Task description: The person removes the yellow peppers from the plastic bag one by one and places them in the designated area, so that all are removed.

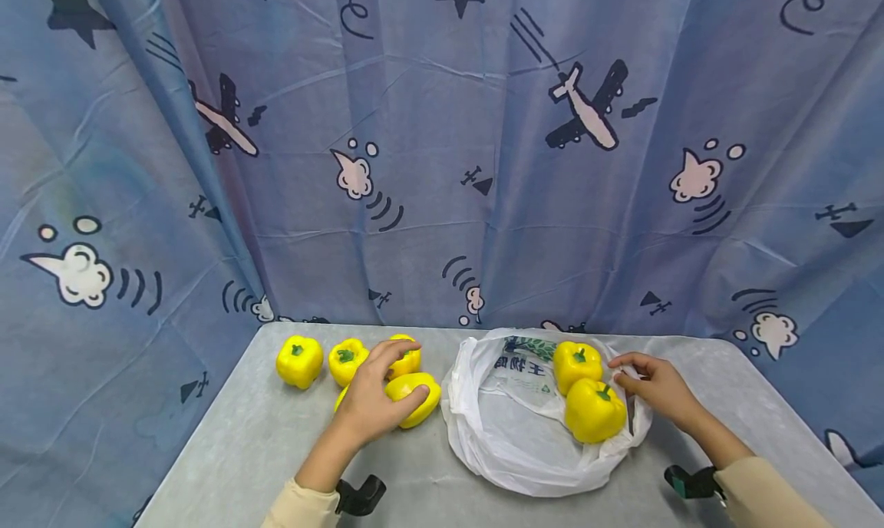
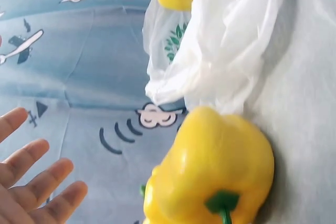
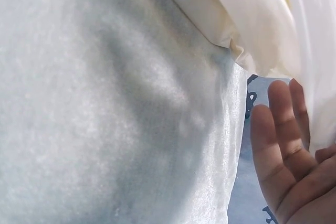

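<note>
My left hand hovers with spread, slightly bent fingers over yellow bell peppers on the left of the table. Nearest to it lies a bell pepper on its side; another behind the hand is mostly hidden. In the left wrist view, that hand is apart from the large bell pepper. On the right, a white plastic bag lies with its mouth spread wide. Inside it sit two bell peppers, a front one and a back one. My right hand pinches the bag's right rim between thumb and fingers.
More bell peppers stand at the back left: one at the far left, one beside it and one partly behind the left hand. A grey cloth covers the table. Behind its far edge hangs a blue patterned curtain.
</note>
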`<act>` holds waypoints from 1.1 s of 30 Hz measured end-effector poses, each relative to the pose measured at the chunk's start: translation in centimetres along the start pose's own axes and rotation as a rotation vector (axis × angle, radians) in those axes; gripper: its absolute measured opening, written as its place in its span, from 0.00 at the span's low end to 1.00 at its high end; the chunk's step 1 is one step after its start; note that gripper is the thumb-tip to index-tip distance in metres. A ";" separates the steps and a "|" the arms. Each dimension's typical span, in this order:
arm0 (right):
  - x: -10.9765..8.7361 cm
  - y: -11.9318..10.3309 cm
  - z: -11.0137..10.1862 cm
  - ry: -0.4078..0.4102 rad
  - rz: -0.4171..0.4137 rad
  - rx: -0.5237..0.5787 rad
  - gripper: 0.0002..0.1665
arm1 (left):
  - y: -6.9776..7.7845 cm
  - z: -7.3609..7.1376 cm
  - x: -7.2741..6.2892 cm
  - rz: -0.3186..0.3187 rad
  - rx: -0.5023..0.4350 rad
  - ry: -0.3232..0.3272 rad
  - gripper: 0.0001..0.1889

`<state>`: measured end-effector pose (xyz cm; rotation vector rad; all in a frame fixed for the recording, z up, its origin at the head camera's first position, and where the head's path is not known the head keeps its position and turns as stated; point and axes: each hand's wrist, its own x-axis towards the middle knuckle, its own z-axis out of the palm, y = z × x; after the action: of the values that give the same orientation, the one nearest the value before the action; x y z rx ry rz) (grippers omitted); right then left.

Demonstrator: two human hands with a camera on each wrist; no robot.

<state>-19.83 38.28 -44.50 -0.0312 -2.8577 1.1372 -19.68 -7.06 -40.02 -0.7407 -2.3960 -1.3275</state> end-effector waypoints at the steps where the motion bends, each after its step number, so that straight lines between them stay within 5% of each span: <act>1: 0.0 0.0 0.0 0.000 -0.004 -0.006 0.20 | 0.1 0.3 0.1 -0.003 -0.010 -0.005 0.27; 33: 0.2 -0.3 -0.1 -0.007 -0.012 -0.026 0.20 | 3.3 10.0 2.1 0.000 -0.088 -0.246 0.30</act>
<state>-20.07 38.16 -44.25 -0.0117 -2.8742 1.1008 -19.68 3.54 -41.96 -0.9800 -2.5358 -1.4236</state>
